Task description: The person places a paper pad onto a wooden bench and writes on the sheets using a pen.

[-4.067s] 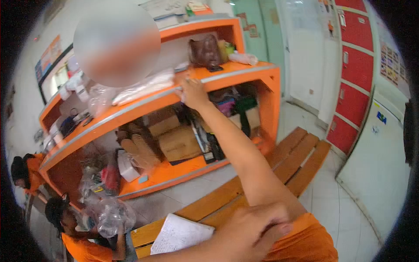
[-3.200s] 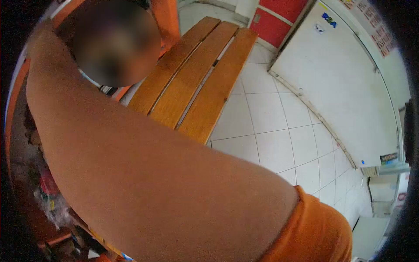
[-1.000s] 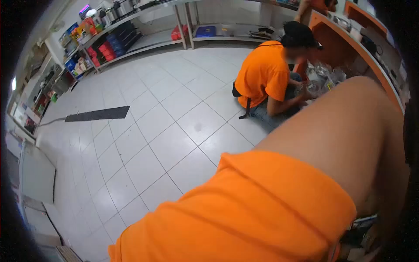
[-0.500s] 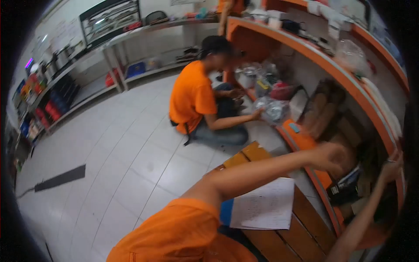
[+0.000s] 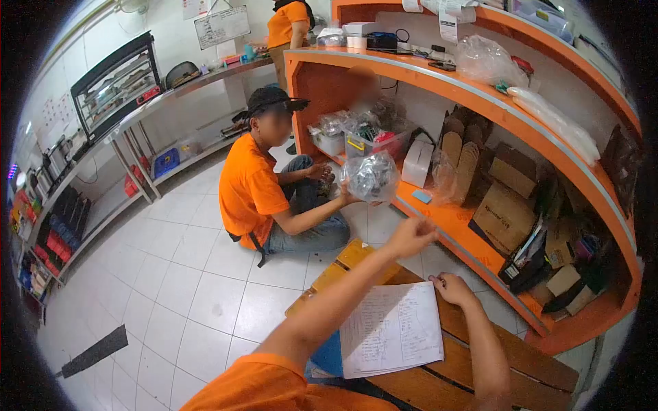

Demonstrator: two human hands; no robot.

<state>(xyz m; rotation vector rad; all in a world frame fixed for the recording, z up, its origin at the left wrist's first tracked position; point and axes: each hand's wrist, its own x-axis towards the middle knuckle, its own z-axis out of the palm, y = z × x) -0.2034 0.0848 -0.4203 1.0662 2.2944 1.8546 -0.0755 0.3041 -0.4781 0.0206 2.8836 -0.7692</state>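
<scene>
My left hand (image 5: 411,237) is stretched out over the far end of the slatted wooden bench (image 5: 473,356). Its fingers are loosely bent with nothing visible in them. Just beyond it, a co-worker's hand holds up a clear plastic bag (image 5: 371,178) with greyish contents that I cannot make out. On the bench lies an open notebook (image 5: 394,329) with handwritten pages and a blue cover edge. At its upper right corner, the curled fingers of my right hand (image 5: 454,289) grip the page edge.
A co-worker (image 5: 253,181) in an orange shirt sits on the tiled floor. Before them stands an orange shelf (image 5: 452,236) with a plastic bin (image 5: 373,145), cardboard boxes (image 5: 504,214) and a light blue item (image 5: 421,196). Another person (image 5: 288,31) stands behind. Steel tables (image 5: 130,123) line the wall.
My view has swung toward the shelf. My right hand has left the shelf's edge and come to the notebook. The co-worker has raised the plastic bag toward me.
</scene>
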